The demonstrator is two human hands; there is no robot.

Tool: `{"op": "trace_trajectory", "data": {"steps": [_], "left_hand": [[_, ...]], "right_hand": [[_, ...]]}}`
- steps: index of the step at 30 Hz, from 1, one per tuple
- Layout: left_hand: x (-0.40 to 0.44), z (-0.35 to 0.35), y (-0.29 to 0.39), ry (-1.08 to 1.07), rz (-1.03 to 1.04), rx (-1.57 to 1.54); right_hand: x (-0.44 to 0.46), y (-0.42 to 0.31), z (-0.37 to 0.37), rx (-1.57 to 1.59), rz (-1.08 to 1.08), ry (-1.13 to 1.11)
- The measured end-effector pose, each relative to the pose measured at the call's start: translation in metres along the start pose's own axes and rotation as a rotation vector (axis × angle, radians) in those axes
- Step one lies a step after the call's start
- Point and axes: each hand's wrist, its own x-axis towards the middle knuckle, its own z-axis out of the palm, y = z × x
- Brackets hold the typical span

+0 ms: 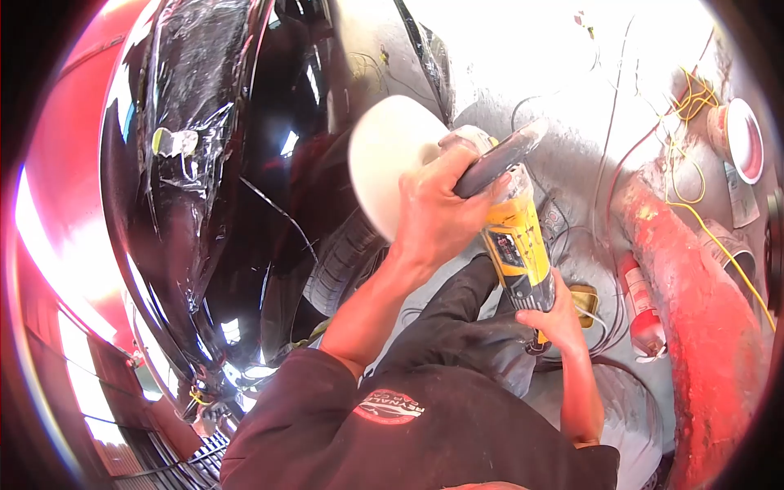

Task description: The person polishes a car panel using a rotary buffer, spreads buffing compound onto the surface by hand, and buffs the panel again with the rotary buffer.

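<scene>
I hold a yellow and black polisher (pixel 518 241) with both hands, in front of my body. My left hand (pixel 437 204) is wrapped round its black front handle (pixel 502 159). Lower down, my right hand (pixel 559 314) grips the rear end of the tool's body. A large, round cream-white pad (pixel 388 151) sits on the tool's head, turned towards the glossy black car body (pixel 286 163). Whether the pad touches the panel, I cannot tell. Clear plastic film (pixel 192 82) and a bit of tape lie over part of the car.
A car tyre (pixel 347 261) stands beside my legs. To the right are a thick red post-like form (pixel 694 302), a red bottle (pixel 641 306), a white-rimmed bucket (pixel 745 139) and a yellow cord (pixel 710 229). Several cables run over the grey floor (pixel 563 90).
</scene>
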Motion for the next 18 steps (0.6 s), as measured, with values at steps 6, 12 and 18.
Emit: {"op": "trace_trajectory", "data": {"steps": [6,12,18], "left_hand": [[0.031,-0.021,0.019,0.053,-0.019,0.062],[0.042,-0.031,0.025,0.108,0.038,-0.011],[-0.011,-0.033,0.023,0.08,0.08,0.008]], "right_hand": [[0.012,-0.039,-0.004,-0.021,-0.019,-0.004],[0.026,-0.048,-0.002,-0.083,-0.121,-0.005],[-0.018,-0.031,0.002,-0.123,-0.042,0.001]]}}
